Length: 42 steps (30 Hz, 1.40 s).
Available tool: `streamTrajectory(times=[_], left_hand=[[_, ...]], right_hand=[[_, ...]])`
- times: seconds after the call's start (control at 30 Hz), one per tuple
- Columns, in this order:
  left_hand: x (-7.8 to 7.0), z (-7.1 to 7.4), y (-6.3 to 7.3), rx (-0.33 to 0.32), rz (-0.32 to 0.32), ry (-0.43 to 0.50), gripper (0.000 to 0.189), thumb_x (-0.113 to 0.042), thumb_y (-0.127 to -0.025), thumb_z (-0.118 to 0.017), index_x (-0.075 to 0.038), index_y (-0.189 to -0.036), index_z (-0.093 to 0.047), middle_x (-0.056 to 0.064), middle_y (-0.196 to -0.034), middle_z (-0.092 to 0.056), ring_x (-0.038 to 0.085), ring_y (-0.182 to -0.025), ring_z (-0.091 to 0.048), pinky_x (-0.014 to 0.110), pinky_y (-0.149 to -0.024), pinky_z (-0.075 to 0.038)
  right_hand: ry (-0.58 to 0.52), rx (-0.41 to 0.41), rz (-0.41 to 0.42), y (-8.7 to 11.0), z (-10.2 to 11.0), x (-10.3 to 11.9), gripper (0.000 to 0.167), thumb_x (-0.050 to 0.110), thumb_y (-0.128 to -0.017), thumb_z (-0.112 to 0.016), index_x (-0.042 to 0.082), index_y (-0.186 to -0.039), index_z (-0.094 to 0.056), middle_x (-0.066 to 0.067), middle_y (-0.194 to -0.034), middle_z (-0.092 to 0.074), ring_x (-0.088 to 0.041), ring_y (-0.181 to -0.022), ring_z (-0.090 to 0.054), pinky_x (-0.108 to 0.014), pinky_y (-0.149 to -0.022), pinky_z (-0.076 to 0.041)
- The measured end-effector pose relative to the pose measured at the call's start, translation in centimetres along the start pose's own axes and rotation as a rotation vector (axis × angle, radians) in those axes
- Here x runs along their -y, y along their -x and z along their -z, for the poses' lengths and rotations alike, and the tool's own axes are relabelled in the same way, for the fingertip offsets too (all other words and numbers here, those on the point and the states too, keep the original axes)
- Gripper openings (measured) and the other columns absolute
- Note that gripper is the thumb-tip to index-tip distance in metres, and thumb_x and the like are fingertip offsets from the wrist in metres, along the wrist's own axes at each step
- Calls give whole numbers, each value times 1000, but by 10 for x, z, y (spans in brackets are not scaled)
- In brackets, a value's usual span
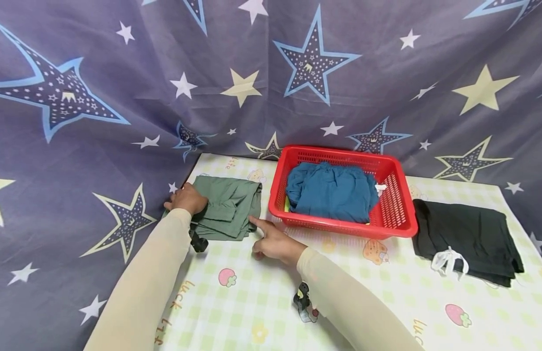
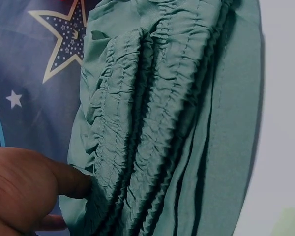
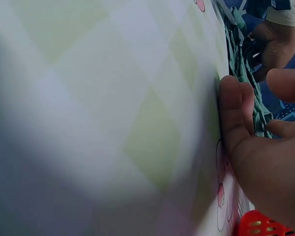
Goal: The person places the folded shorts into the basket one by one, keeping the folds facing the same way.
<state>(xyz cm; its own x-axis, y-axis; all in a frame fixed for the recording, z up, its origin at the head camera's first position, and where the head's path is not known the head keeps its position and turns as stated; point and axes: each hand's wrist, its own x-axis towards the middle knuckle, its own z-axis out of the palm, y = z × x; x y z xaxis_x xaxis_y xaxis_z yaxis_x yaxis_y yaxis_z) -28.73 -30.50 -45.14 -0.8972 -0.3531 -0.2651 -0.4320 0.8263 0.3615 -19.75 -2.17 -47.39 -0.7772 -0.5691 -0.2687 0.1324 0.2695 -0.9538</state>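
Folded green pants (image 1: 224,204) with a gathered elastic waistband (image 2: 123,118) lie flat at the table's left end. At their left edge, my left hand (image 1: 186,199) pinches the cloth; in the left wrist view, one digit of the left hand (image 2: 24,189) lies on the waistband's edge and another sits lower, partly hidden. My right hand (image 1: 277,243) is at the right edge of the pants, its index finger stretched out and touching the cloth. The right wrist view has the right hand (image 3: 265,162) low against the tabletop, with a strip of the green pants (image 3: 258,110) beyond its fingers.
Right of the pants stands a red plastic basket (image 1: 396,195) holding blue clothing (image 1: 332,190). Folded black clothing (image 1: 468,234) with a white drawstring (image 1: 449,261) lies at the far right. A star-patterned curtain (image 1: 236,53) hangs along the table's back and left (image 1: 253,292).
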Motion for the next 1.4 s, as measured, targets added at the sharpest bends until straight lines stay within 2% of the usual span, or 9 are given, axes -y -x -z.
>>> streamTrajectory(times=[0.17, 0.3, 0.4, 0.53, 0.67, 0.87, 1.03, 1.23, 1.4], left_hand=[[-1, -2, 1, 5, -13, -3, 82, -33, -96, -58, 8, -156, -20, 41, -151, -29, 57, -137, -27, 73, -102, -21], [0, 0, 1, 30, -13, -5, 86, -36, -97, -55, 9, -157, -14, 39, -153, -28, 56, -139, -27, 72, -102, -21], [2, 4, 5, 44, -29, -10, 75, -35, -97, -48, 11, -152, -28, 36, -149, -37, 53, -134, -36, 73, -100, -22], [2, 9, 13, 78, -102, -26, 53, -31, -96, -41, 9, -127, -57, 32, -138, -53, 47, -118, -53, 72, -98, -28], [2, 11, 22, 118, -201, -60, 46, -28, -96, -42, 10, -111, -63, 32, -126, -59, 41, -100, -59, 59, -91, -45], [3, 11, 41, 181, -273, -89, 34, -23, -96, -50, 8, -100, -63, 27, -105, -63, 35, -84, -58, 50, -78, -48], [10, 1, 54, 199, -320, -119, 28, -25, -97, -55, 2, -91, -63, 17, -88, -63, 32, -76, -57, 48, -74, -47], [8, -9, 75, 182, -371, -120, 40, -23, -96, -59, 13, -113, -63, 29, -108, -66, 41, -94, -64, 55, -83, -50], [3, -16, 90, 191, -401, -150, 52, -20, -96, -58, 20, -129, -53, 36, -123, -61, 51, -112, -61, 57, -90, -50]], right_hand=[[31, -18, 23, -2, -1, -1, 83, -9, -85, -61, 6, -161, -31, -14, -158, -35, -24, -80, -61, -34, -73, -54], [38, -71, 35, 0, 1, -4, 70, -5, -85, -66, -2, -152, -45, -18, -149, -49, -20, -87, -60, -34, -70, -56], [40, -135, 55, 4, 4, -6, 53, 1, -87, -68, -7, -138, -58, -18, -131, -63, -18, -80, -61, -33, -67, -55], [16, -201, 65, 14, 7, -11, 32, 6, -91, -67, -9, -119, -68, -13, -104, -71, -17, -75, -63, -32, -63, -54], [0, -260, 32, 23, 9, -16, 19, 12, -93, -70, -5, -100, -74, -8, -82, -70, -16, -70, -64, -29, -58, -52], [112, -326, 0, 42, 9, -16, 33, 21, -92, -75, -3, -70, -69, -4, -53, -59, -12, -50, -54, -24, -51, -42], [195, -340, -77, 60, 11, -19, 42, 33, -89, -78, 2, -63, -66, -6, -47, -58, -15, -44, -56, -26, -52, -42], [214, -344, -119, 73, 18, -26, 51, 44, -88, -79, 9, -56, -61, -4, -43, -55, -15, -39, -55, -26, -46, -38], [295, -343, -124, 87, 24, -30, 48, 40, -88, -80, 9, -55, -63, -2, -42, -55, -14, -40, -56, -28, -49, -41]])
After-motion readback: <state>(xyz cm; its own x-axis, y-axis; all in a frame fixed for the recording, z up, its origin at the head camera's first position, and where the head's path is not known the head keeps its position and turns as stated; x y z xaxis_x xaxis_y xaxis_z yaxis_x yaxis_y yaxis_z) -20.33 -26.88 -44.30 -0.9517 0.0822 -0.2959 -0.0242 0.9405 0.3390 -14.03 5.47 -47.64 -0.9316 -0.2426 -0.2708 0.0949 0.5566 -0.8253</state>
